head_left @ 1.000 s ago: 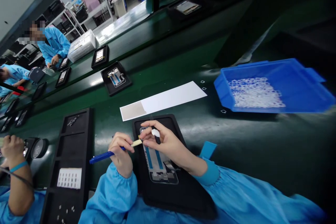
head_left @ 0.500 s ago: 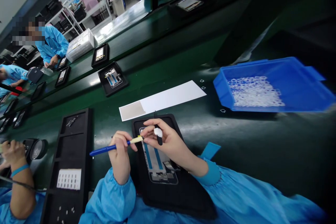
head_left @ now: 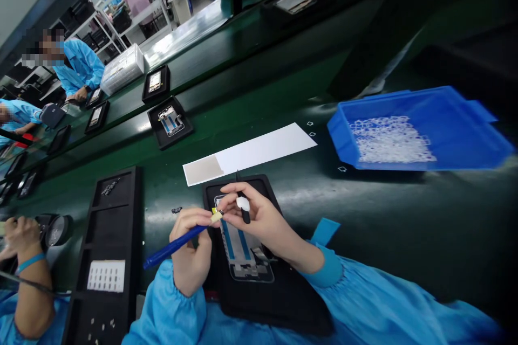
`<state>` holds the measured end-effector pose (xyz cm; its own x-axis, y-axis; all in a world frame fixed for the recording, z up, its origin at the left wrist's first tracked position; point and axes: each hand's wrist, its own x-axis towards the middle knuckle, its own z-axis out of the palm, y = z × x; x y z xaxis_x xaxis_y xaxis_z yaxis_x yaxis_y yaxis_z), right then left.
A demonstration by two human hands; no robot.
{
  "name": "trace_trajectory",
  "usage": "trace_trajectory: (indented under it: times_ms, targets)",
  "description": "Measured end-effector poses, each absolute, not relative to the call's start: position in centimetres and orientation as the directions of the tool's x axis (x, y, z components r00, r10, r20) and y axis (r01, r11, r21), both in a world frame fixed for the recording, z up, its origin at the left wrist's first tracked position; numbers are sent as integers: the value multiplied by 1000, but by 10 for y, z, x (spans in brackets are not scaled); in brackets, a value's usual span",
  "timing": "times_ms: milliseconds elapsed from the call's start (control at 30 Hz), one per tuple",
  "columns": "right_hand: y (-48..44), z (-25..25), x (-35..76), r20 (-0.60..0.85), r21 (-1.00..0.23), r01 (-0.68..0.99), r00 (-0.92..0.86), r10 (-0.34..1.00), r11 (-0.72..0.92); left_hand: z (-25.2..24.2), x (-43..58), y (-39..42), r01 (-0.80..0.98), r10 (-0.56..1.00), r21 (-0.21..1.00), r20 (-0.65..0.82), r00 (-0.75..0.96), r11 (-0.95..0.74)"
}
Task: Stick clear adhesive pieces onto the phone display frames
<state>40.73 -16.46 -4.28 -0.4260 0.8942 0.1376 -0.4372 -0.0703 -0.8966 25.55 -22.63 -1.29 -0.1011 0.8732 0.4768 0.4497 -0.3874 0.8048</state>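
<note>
My left hand is closed around a blue pen-shaped tool with a cream-coloured end. That end meets the fingertips of my right hand, which are pinched together at a tiny dark part too small to name. Tucked between my right fingers is a slim black tool, perhaps tweezers, with a white patch on it. Beneath both hands lies an opened phone with blue strips, set in a black tray. My right hand covers some of the phone.
Ahead lies a white paper strip. A blue bin of small white rings stands right. On the left are a black compartment tray and a co-worker's arm. Small dark parts lie near my left hand. Phone trays stand farther off.
My left hand has turned, and the blue tool's rear end has swung lower and toward me. Small dark parts behind that hand now show more. My right hand stays nearly still.
</note>
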Motion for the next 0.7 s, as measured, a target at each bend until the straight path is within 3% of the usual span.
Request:
trace_trajectory:
  times_ms: [233, 400, 600, 700]
  targets:
    - [-163, -43, 408, 162, -924, -383, -357, 920, 14, -12, 254, -225, 497, 870, 801, 465, -164, -334]
    - [-163, -46, 407, 177, -923, -382, -357, 917, 29, -18, 255, -220, 396, 876, 876, 398, -273, -275]
    - [-162, -45, 410, 201, -919, -394, -386, 900, 36, -20, 254, -220, 387, 846, 870, 434, -309, -305]
    - [-163, -46, 411, 229, -929, -358, -363, 903, 92, -19, 253, -220, 352, 862, 899, 382, -334, -262]
